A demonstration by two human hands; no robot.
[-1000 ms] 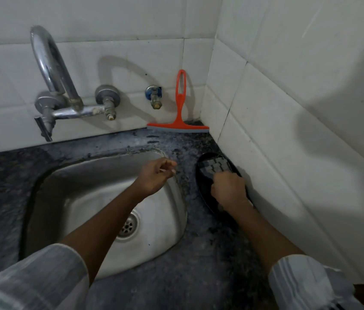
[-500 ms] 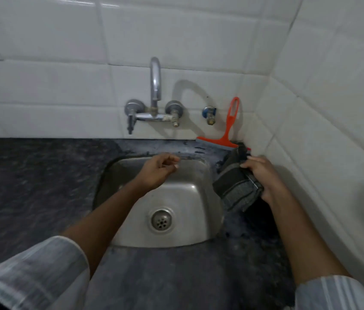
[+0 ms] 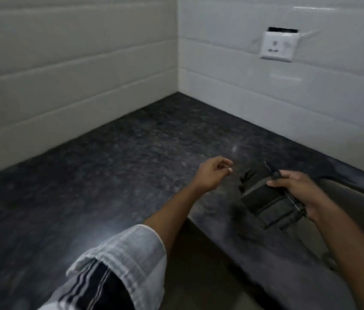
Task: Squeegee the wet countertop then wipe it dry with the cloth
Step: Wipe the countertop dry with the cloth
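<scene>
My right hand [image 3: 297, 191] grips a dark folded cloth [image 3: 268, 202] with lighter stripes and holds it just above the dark speckled countertop [image 3: 109, 175], near the sink's left edge. My left hand [image 3: 212, 173] hovers empty to the left of the cloth, fingers loosely curled, thumb and forefinger close together. The countertop runs away to a tiled corner and shines in patches. The squeegee is out of view.
White tiled walls [image 3: 76, 63] close the counter on two sides and meet at a corner. A white wall socket [image 3: 277, 47] sits high on the right wall. The steel sink rim [image 3: 355, 193] shows at the right edge, partly blurred.
The view has swung left from the sink to the long counter. My right hand lifted the cloth from the dark dish by the wall and carried it left across the sink.
</scene>
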